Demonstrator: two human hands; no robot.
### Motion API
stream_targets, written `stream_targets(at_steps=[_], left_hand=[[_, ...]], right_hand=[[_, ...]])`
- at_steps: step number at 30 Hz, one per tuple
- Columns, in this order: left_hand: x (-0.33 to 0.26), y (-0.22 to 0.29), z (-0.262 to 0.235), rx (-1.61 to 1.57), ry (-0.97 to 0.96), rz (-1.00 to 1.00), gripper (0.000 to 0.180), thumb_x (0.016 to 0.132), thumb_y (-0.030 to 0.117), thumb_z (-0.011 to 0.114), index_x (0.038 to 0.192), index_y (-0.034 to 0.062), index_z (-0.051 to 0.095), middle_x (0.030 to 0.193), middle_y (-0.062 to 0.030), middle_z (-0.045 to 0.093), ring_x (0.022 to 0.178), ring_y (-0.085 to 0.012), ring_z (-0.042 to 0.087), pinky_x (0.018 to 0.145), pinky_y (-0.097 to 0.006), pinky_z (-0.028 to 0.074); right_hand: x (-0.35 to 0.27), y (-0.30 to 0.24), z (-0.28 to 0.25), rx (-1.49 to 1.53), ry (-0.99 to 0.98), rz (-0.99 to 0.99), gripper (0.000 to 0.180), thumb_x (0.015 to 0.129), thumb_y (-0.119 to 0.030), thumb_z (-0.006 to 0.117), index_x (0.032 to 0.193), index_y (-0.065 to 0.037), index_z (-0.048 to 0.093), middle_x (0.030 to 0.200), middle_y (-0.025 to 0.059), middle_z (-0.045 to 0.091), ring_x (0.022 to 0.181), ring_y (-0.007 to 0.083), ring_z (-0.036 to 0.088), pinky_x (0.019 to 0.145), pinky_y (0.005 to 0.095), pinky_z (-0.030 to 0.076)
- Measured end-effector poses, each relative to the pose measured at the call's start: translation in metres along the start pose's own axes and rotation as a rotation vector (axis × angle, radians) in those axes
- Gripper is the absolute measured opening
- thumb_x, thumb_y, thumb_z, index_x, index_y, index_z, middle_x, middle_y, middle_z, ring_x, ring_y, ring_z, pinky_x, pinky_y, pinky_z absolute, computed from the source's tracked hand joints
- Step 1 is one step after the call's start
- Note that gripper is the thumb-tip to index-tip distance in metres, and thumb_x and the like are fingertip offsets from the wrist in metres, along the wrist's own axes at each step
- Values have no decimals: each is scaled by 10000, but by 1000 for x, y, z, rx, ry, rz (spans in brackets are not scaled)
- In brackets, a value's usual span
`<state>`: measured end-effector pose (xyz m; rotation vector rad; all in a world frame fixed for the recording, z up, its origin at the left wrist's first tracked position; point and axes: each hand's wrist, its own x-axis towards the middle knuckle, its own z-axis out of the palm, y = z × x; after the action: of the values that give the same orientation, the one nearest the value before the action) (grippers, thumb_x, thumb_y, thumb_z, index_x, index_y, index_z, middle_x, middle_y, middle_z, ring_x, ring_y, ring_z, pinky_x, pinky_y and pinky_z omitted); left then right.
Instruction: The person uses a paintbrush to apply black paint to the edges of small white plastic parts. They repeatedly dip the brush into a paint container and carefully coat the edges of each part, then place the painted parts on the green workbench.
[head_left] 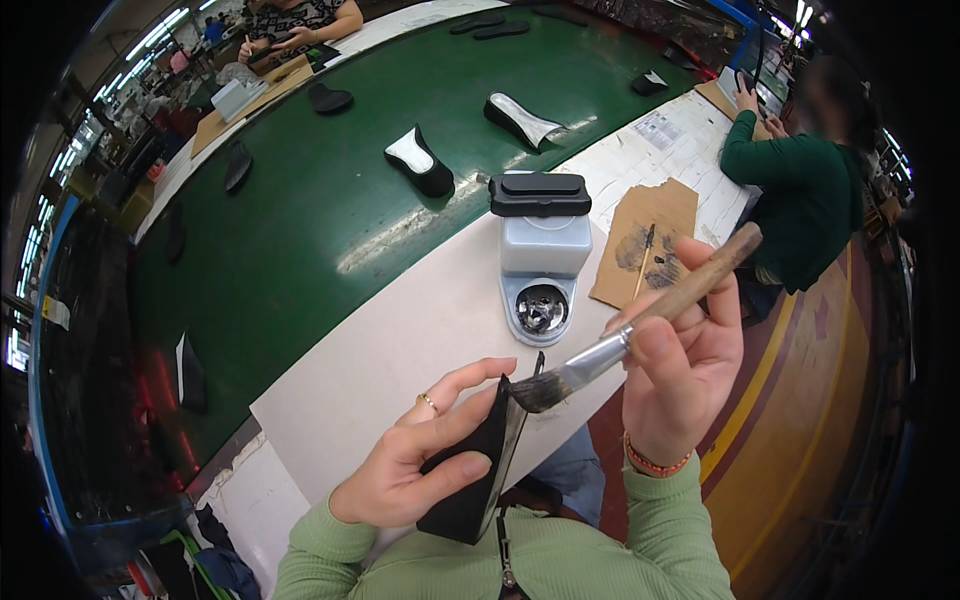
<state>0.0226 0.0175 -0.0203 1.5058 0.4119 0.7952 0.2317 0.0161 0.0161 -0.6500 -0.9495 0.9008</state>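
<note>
- We are gripping a paintbrush [640,325] in our right hand [675,375], fingers closed around its wooden handle, with the handle slanting up to the right and the dark bristles pointing down to the left.
- We are touching the bristle tip to the upper edge of a shoe sole [475,470], just beside our left thumb.
- We are holding that sole in our left hand [405,460], fingers and thumb wrapped around its black face, tilted nearly on edge in front of our chest, above the near edge of the table [400,330].
- To do this well, we judge that we should be steadying the sole firmly, keeping our fingertips off the brushed edge, and drawing light, even strokes along it.
- The sole is looking thin, flat and matte black, with a paler grey edge facing the brush.
- Beyond our hands, a grey pot [542,260] with a black lid is standing on the table, with a round well at its base.
- A stained piece of cardboard [650,235] is lying to its right.
- Further out, more soles are resting on a green belt [300,200], and other people are working at the far side and to the right.
</note>
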Motion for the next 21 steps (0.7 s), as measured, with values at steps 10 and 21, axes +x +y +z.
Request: stream_targets(at_steps=[10, 21], left_hand=[[-3, 0, 2, 70, 52, 76, 541, 821, 31, 563, 1327, 168, 432, 1387, -220, 297, 1282, -328, 298, 1031, -412, 220], [-1, 8, 3, 172, 118, 60, 510, 810, -19, 540, 1305, 28, 426, 1368, -215, 301, 1250, -312, 335, 1002, -390, 282]], right_hand=[[4, -1, 3, -6, 20, -1, 558, 758, 53, 623, 1243, 33, 348, 830, 124, 624, 756, 125, 598, 681, 231, 470], [1, 3, -3, -468, -286, -718, 733, 709, 2, 714, 1261, -24, 233, 803, 169, 628, 685, 197, 594, 614, 294, 462]])
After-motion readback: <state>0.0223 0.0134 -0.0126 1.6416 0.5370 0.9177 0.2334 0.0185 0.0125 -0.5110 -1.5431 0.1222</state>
